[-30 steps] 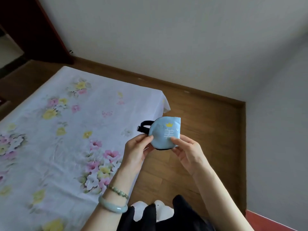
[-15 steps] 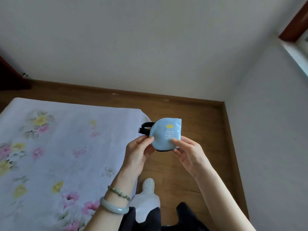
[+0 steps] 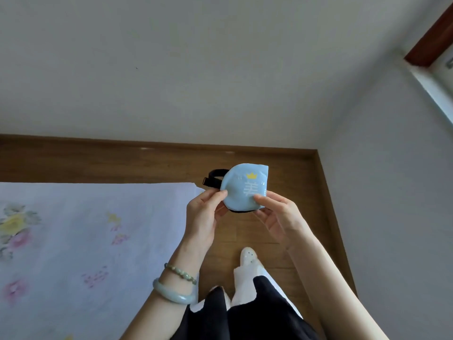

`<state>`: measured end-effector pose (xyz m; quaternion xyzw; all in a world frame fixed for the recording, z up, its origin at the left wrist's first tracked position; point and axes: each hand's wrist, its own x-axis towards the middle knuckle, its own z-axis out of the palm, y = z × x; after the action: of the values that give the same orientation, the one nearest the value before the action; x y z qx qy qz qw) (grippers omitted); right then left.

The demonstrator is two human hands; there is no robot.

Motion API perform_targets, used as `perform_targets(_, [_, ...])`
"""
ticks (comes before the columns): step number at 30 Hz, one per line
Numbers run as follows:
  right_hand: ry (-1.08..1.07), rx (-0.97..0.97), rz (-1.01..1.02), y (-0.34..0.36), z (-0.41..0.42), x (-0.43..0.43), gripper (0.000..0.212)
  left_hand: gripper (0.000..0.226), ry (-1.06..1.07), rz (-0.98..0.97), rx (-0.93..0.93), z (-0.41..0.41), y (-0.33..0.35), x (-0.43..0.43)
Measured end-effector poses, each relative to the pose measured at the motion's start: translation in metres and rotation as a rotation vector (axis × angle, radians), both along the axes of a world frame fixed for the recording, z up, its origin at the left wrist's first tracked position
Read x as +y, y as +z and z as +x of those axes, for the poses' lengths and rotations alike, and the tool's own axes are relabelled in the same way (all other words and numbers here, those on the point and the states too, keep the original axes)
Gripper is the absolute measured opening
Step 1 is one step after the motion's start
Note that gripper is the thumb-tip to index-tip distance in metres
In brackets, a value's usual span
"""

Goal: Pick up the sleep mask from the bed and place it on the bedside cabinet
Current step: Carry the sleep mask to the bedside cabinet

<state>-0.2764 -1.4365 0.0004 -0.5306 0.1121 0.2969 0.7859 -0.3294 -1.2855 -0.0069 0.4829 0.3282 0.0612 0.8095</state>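
The sleep mask (image 3: 242, 186) is light blue with a yellow crown and white lettering, folded in half, its black strap sticking out to the left. I hold it in the air above the wooden floor, just past the bed's corner. My left hand (image 3: 204, 214) pinches its left edge and my right hand (image 3: 279, 217) pinches its lower right edge. The bed (image 3: 85, 241), covered by a white floral sheet, lies at the lower left. No bedside cabinet is in view.
A wooden floor (image 3: 282, 168) strip runs between the bed and the white walls, which meet in a corner at the right. A window frame (image 3: 431, 40) shows at the top right. My foot in a white slipper (image 3: 247, 256) stands on the floor below my hands.
The view has swung right: the bed has slid to the lower left and the wall corner and window frame have come in. Both hands keep the same hold on the mask.
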Motion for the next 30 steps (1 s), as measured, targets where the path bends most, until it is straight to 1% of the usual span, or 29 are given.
perform_targets(3, [0.032, 0.002, -0.02, -0.004, 0.035, 0.012, 0.018, 0.013, 0.018, 0.003, 0.011, 0.031, -0.005, 0.013])
perform_targets(8, [0.102, 0.031, -0.03, -0.015, 0.105, 0.028, 0.02, 0.015, 0.04, -0.005, 0.022, 0.091, -0.016, 0.03])
perform_targets(12, [0.177, 0.027, -0.04, -0.019, 0.185, 0.04, 0.026, 0.008, 0.071, 0.001, -0.002, 0.158, -0.023, 0.041])
perform_targets(14, [0.215, 0.013, -0.037, -0.015, 0.224, 0.044, 0.028, 0.009, 0.107, -0.023, 0.0, 0.191, -0.023, 0.043])
perform_targets(17, [0.263, -0.004, 0.002, -0.011, 0.288, 0.05, 0.037, 0.008, 0.145, -0.052, -0.027, 0.244, -0.021, 0.045])
perform_targets(19, [0.303, -0.019, 0.017, -0.008, 0.329, 0.056, 0.037, 0.007, 0.198, -0.069, -0.038, 0.279, -0.018, 0.047])
perform_targets(23, [0.369, 0.008, 0.043, -0.005, 0.388, 0.075, 0.024, 0.006, 0.345, -0.139, -0.001, 0.326, -0.014, 0.056])
perform_targets(28, [0.486, 0.029, 0.014, -0.008, 0.435, 0.116, 0.026, 0.006, 0.46, -0.143, -0.007, 0.357, -0.011, 0.081])
perform_targets(30, [0.544, 0.043, -0.003, -0.011, 0.448, 0.136, 0.028, 0.01, 0.5, -0.146, -0.012, 0.364, -0.012, 0.095])
